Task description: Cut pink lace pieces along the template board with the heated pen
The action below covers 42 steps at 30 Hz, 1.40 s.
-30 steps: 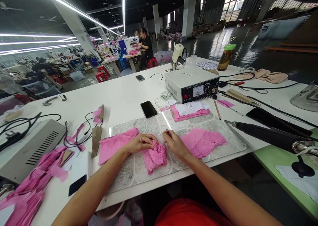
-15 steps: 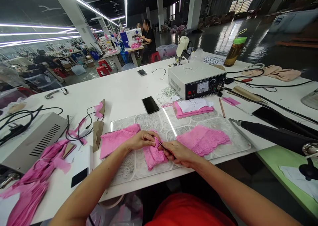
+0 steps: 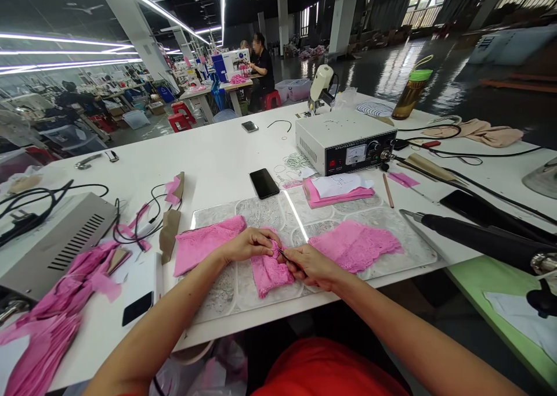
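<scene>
My left hand (image 3: pixel 250 244) is closed in a pinch on a gathered bit of a pink lace fabric piece (image 3: pixel 272 275), whose lower part lies on the grey marbled board (image 3: pixel 220 300). Against that pinched bit, my right hand (image 3: pixel 314 265) grips small dark snips (image 3: pixel 288 259); their tips touch the cloth and the handles are mostly hidden in my fingers. To the left lies a folded pink piece (image 3: pixel 209 242). A spread pink lace piece (image 3: pixel 357 245) rests on the board to the right.
Behind the board are a black phone (image 3: pixel 264 183), a pink stack topped with paper (image 3: pixel 339 188) and a control box (image 3: pixel 348 143). A black handheld tool (image 3: pixel 474 233) juts in from the right. More pink fabric (image 3: pixel 56 320) and a grey box (image 3: pixel 61 245) occupy the left.
The view has shifted very slightly. Both hands, the snips and the pinched lace stay almost exactly where they were.
</scene>
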Tool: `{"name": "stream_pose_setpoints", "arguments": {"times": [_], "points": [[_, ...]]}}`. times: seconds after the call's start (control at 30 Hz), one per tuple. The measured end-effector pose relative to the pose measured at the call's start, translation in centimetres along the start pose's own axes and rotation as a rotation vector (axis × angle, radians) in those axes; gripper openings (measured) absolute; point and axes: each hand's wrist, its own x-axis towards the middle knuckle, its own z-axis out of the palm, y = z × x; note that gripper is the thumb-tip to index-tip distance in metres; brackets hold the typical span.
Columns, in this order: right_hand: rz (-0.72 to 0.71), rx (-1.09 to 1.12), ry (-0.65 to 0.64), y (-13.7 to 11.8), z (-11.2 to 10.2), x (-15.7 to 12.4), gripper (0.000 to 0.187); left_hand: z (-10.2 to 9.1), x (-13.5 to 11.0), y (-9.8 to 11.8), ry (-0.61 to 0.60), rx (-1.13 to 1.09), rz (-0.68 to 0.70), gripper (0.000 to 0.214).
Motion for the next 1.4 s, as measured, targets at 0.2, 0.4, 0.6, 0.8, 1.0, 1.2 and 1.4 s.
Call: {"name": "stream_pose_setpoints", "arguments": {"times": [0.2, 0.4, 0.6, 0.8, 1.0, 1.2, 1.4], "points": [[0.020, -0.011, 0.009, -0.1, 0.0, 0.1, 0.027, 0.0, 0.1, -0.2, -0.006, 0.018, 0.008, 0.027], [0.037, -0.027, 0.011, -0.3, 0.1, 0.1, 0.028, 0.0, 0.1, -0.1, -0.012, 0.045, -0.001, 0.028], [0.042, -0.022, 0.022, -0.3, 0.0, 0.3, 0.026, 0.0, 0.2, 0.1, -0.016, 0.071, -0.002, 0.028], [0.025, -0.030, 0.025, -0.2, -0.1, -0.2, 0.024, 0.0, 0.2, 0.5, -0.010, 0.099, 0.007, 0.030], [-0.173, -0.216, 0.244, -0.6, -2.8, -0.6, 0.035, 0.4, 0.7, 2.4, 0.096, 0.327, -0.031, 0.030], [-0.377, -0.667, 0.314, -0.5, -4.3, -0.8, 0.017, 3.7, -0.3, 4.9, 0.455, 0.699, 0.101, 0.026], [-0.398, -0.850, 0.249, 0.7, -4.5, -3.7, 0.023, 9.4, -2.3, 4.7, 0.251, 0.920, 0.194, 0.025]]}}
